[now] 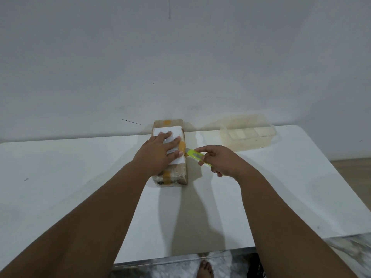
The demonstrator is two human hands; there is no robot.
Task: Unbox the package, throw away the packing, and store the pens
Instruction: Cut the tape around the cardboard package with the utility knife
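A brown cardboard package (176, 173) with a white label and yellow tape patches lies lengthwise in the middle of the white table (60, 167). My left hand (158, 153) rests flat on top of it, fingers spread over the label. My right hand (218, 161) holds a bright yellow-green cutter (195, 153) just right of the package. The cutter's tip touches the package's right side near a yellow tape patch. No pens are visible.
A clear plastic storage box (248, 132) with compartments stands at the back right of the table against the grey wall. The table's near edge runs just above a marble-patterned floor, where a bare foot (204, 269) shows.
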